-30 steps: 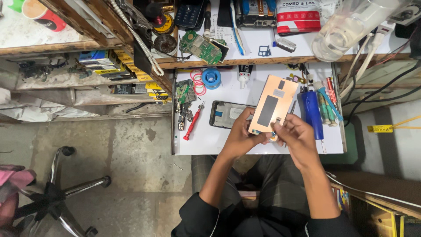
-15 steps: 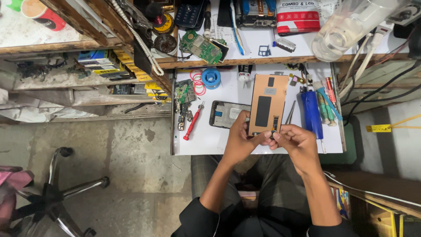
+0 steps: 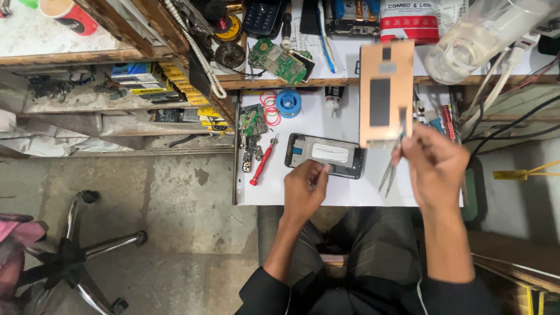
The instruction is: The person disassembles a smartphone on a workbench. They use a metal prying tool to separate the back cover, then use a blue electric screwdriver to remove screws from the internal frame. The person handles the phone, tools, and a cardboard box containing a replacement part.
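My right hand [image 3: 434, 166] holds up a copper-backed phone screen panel [image 3: 386, 90] by its lower edge, together with a pair of tweezers [image 3: 389, 169] that point down from the fingers. The panel stands upright above the white work mat [image 3: 350, 192], blurred. My left hand [image 3: 304, 189] is lower, fingers loosely curled and holding nothing, its fingertips at the near edge of an open phone frame [image 3: 324, 154] that lies flat on the mat.
On the mat lie a red screwdriver [image 3: 263, 160], a small circuit board [image 3: 251, 122], a blue tape roll [image 3: 288, 102] and red rings. The shelf behind holds a green circuit board [image 3: 279, 60], phones and a clear plastic jug [image 3: 472, 41]. An office chair base [image 3: 76, 251] stands left.
My left hand let go of the panel and dropped toward the phone frame. My right hand lifted the panel up and to the right, tweezers still in it.
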Demonstrator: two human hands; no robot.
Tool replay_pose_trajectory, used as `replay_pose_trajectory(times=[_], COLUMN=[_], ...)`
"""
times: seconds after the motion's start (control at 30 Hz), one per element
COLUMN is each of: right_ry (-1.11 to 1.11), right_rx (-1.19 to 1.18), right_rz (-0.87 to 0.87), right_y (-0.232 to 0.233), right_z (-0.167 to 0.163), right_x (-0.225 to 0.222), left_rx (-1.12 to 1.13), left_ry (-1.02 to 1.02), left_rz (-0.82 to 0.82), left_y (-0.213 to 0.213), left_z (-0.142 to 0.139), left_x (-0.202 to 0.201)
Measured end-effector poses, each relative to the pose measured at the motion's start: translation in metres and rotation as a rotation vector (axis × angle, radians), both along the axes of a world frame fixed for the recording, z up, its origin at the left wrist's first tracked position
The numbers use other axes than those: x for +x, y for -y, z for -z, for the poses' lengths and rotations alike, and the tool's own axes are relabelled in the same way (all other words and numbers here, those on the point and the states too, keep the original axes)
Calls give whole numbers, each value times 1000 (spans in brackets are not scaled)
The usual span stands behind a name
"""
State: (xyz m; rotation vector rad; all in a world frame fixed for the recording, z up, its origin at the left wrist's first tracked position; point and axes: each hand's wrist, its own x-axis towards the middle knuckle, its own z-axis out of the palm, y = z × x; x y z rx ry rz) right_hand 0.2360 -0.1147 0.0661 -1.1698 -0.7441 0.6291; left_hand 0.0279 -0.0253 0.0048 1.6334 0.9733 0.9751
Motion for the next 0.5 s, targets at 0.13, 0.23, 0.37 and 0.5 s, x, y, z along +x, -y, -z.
replay_pose_trajectory(times=[0.13, 0.23, 0.37, 0.5], right_ry=[137, 147, 114, -42], right_rx=[-9, -47, 2, 98], right_rz=[110, 204, 315, 368], right_y=[-44, -75, -90, -97], right_z=[-13, -20, -22, -19], right_x=[20, 31, 27, 24], left_rx=[118, 179, 176, 165], left_ry=[-53, -62, -66, -84], left_rz=[-5, 8, 34, 46], left_y=[2, 3, 3, 3], left_z=[-1, 0, 2, 2], left_x=[1, 0, -2, -2])
